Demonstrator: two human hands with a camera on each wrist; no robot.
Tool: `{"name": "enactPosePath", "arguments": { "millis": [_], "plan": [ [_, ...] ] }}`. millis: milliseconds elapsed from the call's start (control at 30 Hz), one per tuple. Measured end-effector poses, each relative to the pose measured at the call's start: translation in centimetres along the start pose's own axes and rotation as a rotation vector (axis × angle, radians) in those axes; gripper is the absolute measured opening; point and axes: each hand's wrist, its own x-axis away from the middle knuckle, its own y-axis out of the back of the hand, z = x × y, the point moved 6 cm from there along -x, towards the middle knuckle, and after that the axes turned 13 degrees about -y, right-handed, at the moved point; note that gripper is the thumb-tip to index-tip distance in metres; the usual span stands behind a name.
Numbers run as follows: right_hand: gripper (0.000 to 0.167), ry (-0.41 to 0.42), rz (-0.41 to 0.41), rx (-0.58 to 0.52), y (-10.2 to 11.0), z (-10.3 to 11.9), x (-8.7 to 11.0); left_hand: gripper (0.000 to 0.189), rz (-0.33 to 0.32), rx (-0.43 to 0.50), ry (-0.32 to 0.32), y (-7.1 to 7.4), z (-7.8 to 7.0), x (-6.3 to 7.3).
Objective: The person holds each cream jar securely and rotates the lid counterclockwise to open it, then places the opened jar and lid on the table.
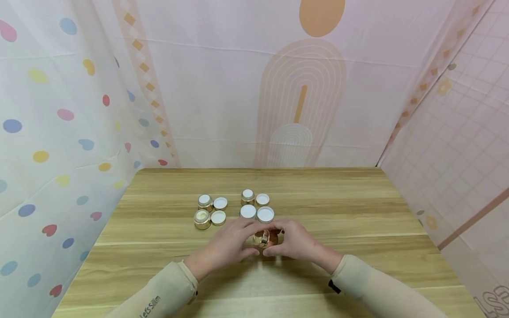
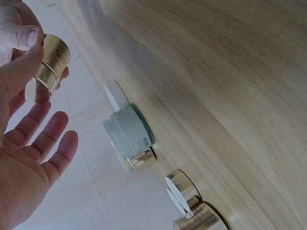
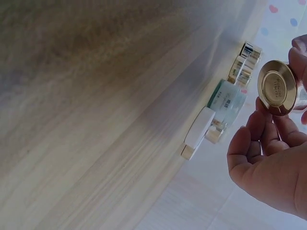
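A small gold jar (image 1: 261,239) is held on its side above the table between both hands. My left hand (image 1: 227,243) pinches its left end with thumb and forefinger, while the other fingers stretch out loosely in the left wrist view. My right hand (image 1: 297,240) grips the opposite end. The jar's stamped gold base (image 3: 277,88) faces the right wrist camera. A seam runs round the gold jar (image 2: 56,53) in the left wrist view. Fingers cover part of it. Just beyond the hands stands a pale green glass jar (image 2: 129,129) beside a white-lined lid (image 1: 265,215).
Behind stands a small open gold jar (image 1: 247,199) with its lid (image 1: 262,199). To the left are two more open gold jars, one at the back (image 1: 205,204) and one in front (image 1: 202,223), each beside an upturned lid (image 1: 218,217). Patterned cloth (image 1: 214,110) hangs behind the wooden table (image 1: 338,194).
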Motion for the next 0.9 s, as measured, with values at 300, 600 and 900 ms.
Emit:
{"name": "enactPosePath", "arguments": {
  "millis": [300, 600, 900],
  "plan": [
    [0.048, 0.032, -0.003, 0.022, -0.19, 0.34, 0.01, 0.071, 0.034, -0.003, 0.033, 0.0, -0.01, 0.15],
    [0.036, 0.043, 0.023, -0.019, 0.01, 0.24, -0.06, 0.076, -0.018, -0.149, -0.123, 0.25, -0.88, -0.2],
    [0.044, 0.047, 0.022, 0.008, -0.1, 0.35, 0.05, 0.063, 0.035, -0.085, -0.063, 0.07, -0.32, -0.01]
  ]
}}
